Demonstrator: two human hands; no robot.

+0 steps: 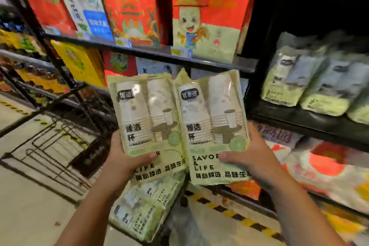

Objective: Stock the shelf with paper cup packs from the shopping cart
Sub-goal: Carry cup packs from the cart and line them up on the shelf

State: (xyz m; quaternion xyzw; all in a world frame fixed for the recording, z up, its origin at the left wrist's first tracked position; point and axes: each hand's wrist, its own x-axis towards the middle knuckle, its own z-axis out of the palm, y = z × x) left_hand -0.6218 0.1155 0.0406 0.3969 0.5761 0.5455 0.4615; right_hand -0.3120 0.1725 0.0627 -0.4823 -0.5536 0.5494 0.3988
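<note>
Curling round the left paper cup pack [147, 124], the left grip [127, 159] holds it upright; the right grip [252, 158] clasps the right paper cup pack [212, 126], touching alongside.

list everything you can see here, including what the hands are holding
left cup pack: one, pale green, held upright
right cup pack: one, pale green, held beside it
lower cup packs: count unclear, pale green, below the held ones
shelved cup packs: several, pale green, right shelf
big bags: several, mostly red, upper shelf
shopping cart: one, black wire, left
left hand: grips left cup pack
right hand: grips right cup pack
</note>
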